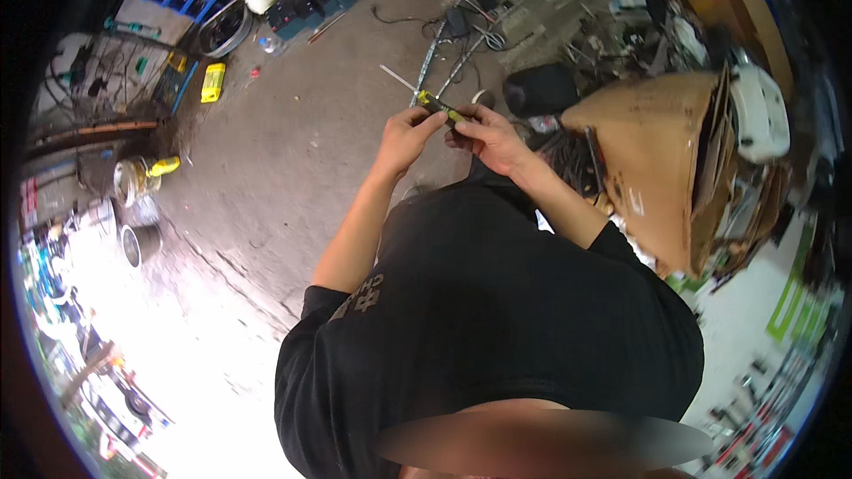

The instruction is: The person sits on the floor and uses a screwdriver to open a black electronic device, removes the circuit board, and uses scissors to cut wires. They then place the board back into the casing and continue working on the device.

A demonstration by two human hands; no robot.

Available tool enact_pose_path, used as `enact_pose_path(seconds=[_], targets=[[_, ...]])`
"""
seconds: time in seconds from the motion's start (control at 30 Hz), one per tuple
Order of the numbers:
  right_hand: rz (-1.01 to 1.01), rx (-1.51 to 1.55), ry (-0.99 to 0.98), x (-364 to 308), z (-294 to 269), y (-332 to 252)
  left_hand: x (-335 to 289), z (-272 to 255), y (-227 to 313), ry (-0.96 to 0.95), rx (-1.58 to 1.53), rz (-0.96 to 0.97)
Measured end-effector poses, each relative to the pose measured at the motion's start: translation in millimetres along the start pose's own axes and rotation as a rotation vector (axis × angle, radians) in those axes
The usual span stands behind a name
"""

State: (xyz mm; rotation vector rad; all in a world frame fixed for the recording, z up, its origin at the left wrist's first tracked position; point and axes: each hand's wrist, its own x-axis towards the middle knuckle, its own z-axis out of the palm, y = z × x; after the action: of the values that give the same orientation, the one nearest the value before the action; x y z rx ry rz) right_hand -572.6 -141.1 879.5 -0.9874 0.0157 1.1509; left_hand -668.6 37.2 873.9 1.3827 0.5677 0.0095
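Yellow-black screwdriver (432, 102) slants diagonally, shaft (398, 78) pointing forward-left.

Both hands on the screwdriver (433, 103), left hand (408, 137) and right hand (493, 142) pinching its yellow-and-black handle, thin shaft pointing up and left! Beyond it, metal strips (430, 55) lie across the floor (284, 133); brown cardboard (643, 164) leans at right, and a yellow package (212, 82) sits far left.
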Motion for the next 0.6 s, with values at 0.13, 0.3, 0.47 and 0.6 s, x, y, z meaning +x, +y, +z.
enact_pose_path(seconds=[0.13, 0.3, 0.47, 0.6], targets=[[0.147, -0.286, -0.149, 70, -40, -59, 63, 17, 0, 0.13, 0.08, 0.022], [0.308, -0.381, -0.288, 180, -131, -125, 179, 62, -12, 0.244, 0.167, 0.005], [0.56, -0.217, -0.406, 303, -232, -205, 278, 126, 0, 0.436, 0.128, -0.123], [0.587, -0.267, -0.284, 373, -293, -295, 307, 158, -6, 0.425, -0.037, -0.293]])
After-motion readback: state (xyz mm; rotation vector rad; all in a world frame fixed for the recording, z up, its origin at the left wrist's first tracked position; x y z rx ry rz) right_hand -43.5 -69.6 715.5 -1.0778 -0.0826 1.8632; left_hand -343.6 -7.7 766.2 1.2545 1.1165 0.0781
